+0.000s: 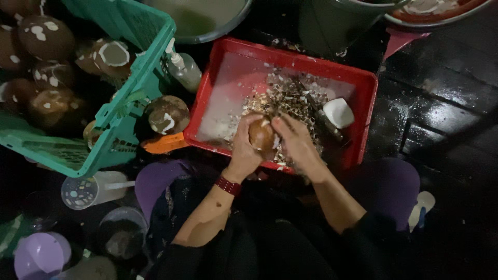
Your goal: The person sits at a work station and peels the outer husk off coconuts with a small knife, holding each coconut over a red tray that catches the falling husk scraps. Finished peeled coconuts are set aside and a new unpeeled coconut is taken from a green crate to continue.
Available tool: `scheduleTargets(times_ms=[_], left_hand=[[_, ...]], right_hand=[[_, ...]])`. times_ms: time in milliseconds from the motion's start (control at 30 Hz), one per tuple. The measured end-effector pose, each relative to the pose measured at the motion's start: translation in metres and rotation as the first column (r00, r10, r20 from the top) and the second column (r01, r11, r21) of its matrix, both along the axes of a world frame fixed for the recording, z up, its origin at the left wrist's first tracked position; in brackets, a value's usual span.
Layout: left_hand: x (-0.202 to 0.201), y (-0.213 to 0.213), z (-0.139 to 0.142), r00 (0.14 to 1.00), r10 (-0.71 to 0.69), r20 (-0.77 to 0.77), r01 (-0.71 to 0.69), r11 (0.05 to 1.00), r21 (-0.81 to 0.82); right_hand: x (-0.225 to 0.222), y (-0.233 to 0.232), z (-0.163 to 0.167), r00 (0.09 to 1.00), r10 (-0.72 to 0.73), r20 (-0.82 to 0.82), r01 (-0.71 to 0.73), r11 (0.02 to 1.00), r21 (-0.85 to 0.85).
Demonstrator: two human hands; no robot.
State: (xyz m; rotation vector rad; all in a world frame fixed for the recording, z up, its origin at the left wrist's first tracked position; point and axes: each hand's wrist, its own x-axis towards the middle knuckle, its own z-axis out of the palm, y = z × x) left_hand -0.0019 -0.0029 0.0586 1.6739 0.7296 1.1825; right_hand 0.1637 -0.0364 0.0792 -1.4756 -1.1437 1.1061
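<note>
Two bare hands meet over the near edge of one red tray point(218, 72). The left hand point(245, 148), with one dark red band point(228, 185) on its wrist, wraps around one brown, round coconut point(262, 136) and grips it just above the tray's near wall. The right hand point(296, 141) presses against the coconut's right side with fingers curled; whether it pinches a bit of shell or a small tool I cannot tell.

Inside the tray lies one heap of brown and white shell scraps point(290, 96), too many to count, and one peeled white piece point(338, 112) just to the right of the heap. One dark, long tool point(324, 120) rests among the scraps beside the white piece.

To the left, one green crate point(127, 111) holds about six brown coconuts with white patches point(45, 36); some are dim and hard to separate. One more patched coconut point(167, 114) sits outside, between the crate and the tray, and one clear pump bottle point(184, 70) stands just behind it. One orange flat piece point(163, 143) pokes out below that coconut.

At the lower left, one clear plastic cup with a straw point(91, 190) lies near one purple round lid point(41, 255). One grey basin point(202, 21) sits at the top.
</note>
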Motion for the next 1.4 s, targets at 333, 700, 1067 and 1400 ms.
scheduleTargets(times_ms=[333,700,1067,1400], left_hand=[[-0.018,0.018,0.005,0.996,-0.044,0.079,0.067,0.944,-0.324],[-0.009,0.020,-0.008,0.527,0.329,0.784,0.630,0.467,-0.620],[-0.009,0.007,0.013,0.897,0.259,-0.359,-0.246,0.966,0.084],[-0.002,0.006,0.018,0.785,0.307,-0.539,-0.217,0.950,0.225]], right_hand=[[0.005,-0.010,0.023,0.903,0.098,-0.419,-0.178,0.972,-0.155],[-0.013,-0.020,0.044,0.785,0.176,0.594,-0.253,0.966,0.048],[-0.018,-0.015,0.041,0.887,0.123,0.444,-0.085,0.991,-0.105],[-0.022,-0.012,0.038,0.773,0.124,0.622,-0.053,0.990,-0.132]])
